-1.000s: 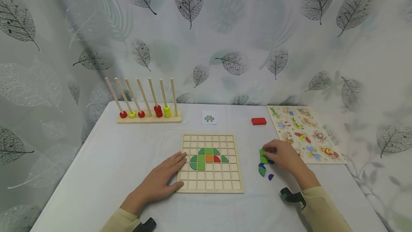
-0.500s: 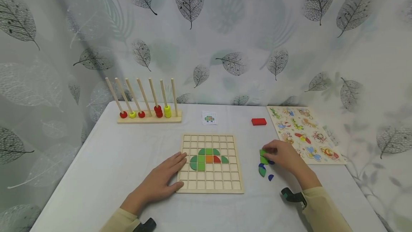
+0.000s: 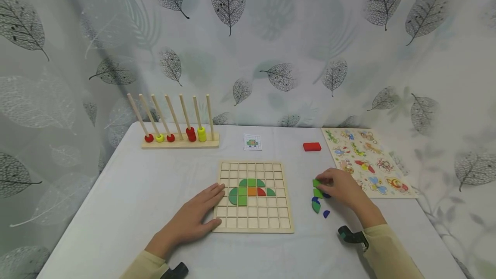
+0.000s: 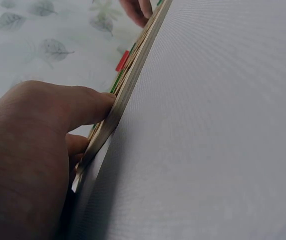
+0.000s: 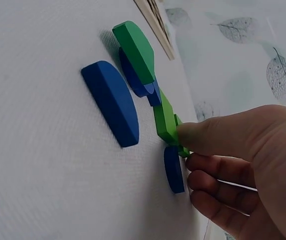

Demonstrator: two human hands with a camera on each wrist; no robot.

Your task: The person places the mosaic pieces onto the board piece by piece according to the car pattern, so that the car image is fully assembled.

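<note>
My left hand [image 3: 190,214] rests on the left edge of a wooden grid board [image 3: 253,230], fingers extended and thumb at its near corner. Green, orange and red tiles form a rounded shape in the grid. Right of the board, my right hand [image 3: 345,188] pinches a light green square block [image 5: 183,151] between thumb and fingers, low over the table. Touching or close to it lies another light green block [image 5: 163,120]. Around these lie a dark green quarter-round block [image 5: 135,52] and blue rounded blocks, one [image 5: 112,105] set apart, another [image 5: 173,170] under my fingers.
Behind the board lies a small pattern card [image 3: 252,142]. A wooden peg stand [image 3: 180,144] with red and yellow beads stands back left. A red block [image 3: 311,147] lies back right, near an animal picture board [image 3: 381,162]. A leaf-print curtain [image 3: 248,46] hangs behind the table.
</note>
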